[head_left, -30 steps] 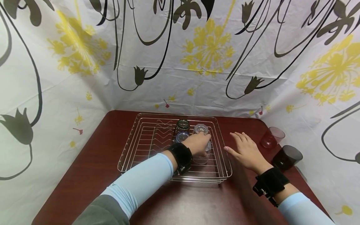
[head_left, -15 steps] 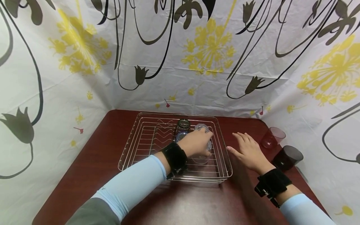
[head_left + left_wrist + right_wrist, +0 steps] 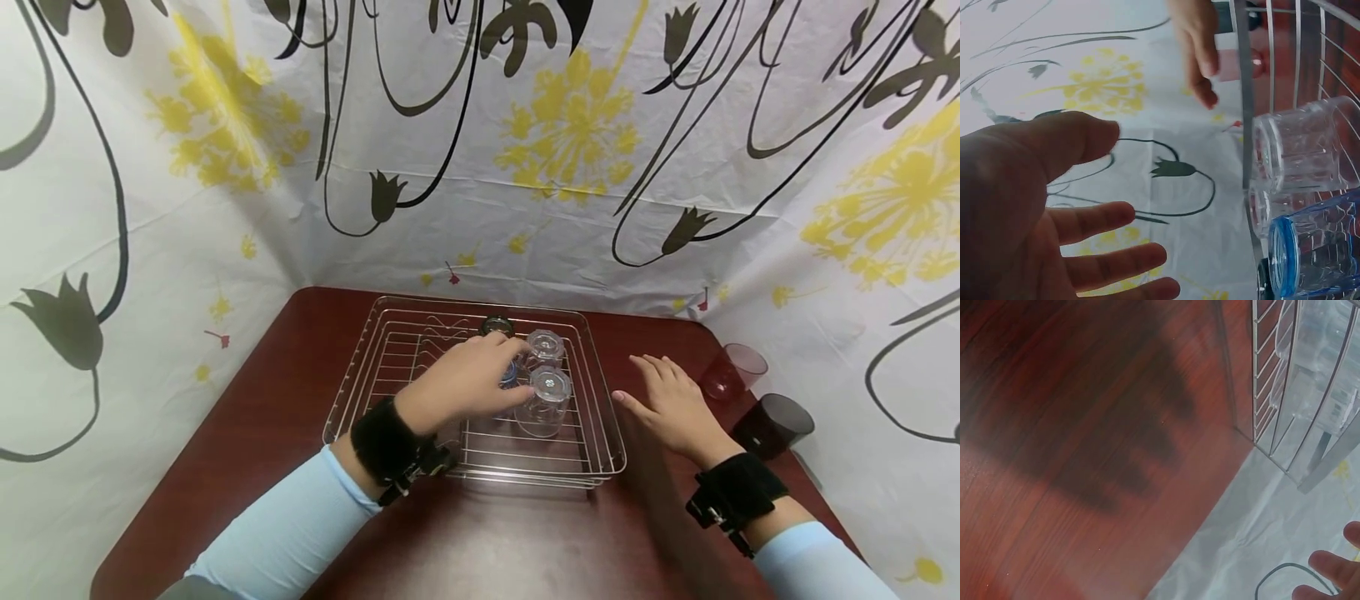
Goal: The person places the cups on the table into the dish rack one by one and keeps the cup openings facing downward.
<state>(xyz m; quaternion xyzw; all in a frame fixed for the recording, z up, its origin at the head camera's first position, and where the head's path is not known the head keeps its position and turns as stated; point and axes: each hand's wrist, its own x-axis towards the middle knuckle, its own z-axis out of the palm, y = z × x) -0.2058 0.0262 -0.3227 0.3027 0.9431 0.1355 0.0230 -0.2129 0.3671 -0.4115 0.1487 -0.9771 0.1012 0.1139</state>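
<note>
My left hand [image 3: 461, 379] hovers over the wire dish rack [image 3: 540, 477], its fingers relaxed and apart with nothing between them. Upside down in the rack stand two clear glasses, a front one [image 3: 543, 412] and a back one [image 3: 545, 343]. Left of them a blue-tinted glass [image 3: 508, 375] is mostly covered by the hand in the head view, and a dark green glass [image 3: 497, 326] shows behind it. In the left wrist view the blue glass [image 3: 1310, 253] and a clear glass [image 3: 1297, 147] lie beyond the spread fingers. My right hand [image 3: 671, 412] is held open right of the rack.
At the table's right edge a red glass [image 3: 735, 372] and a black glass [image 3: 774, 425] are beside the right hand. A patterned white cloth [image 3: 465, 242] hangs around the dark red wooden table [image 3: 247, 400]. Wavy wire dividers [image 3: 431, 333] line the rack's left part.
My left hand has let go of the front clear glass and moved left and up, its fingers spreading, so both clear glasses show. The right hand has hardly moved.
</note>
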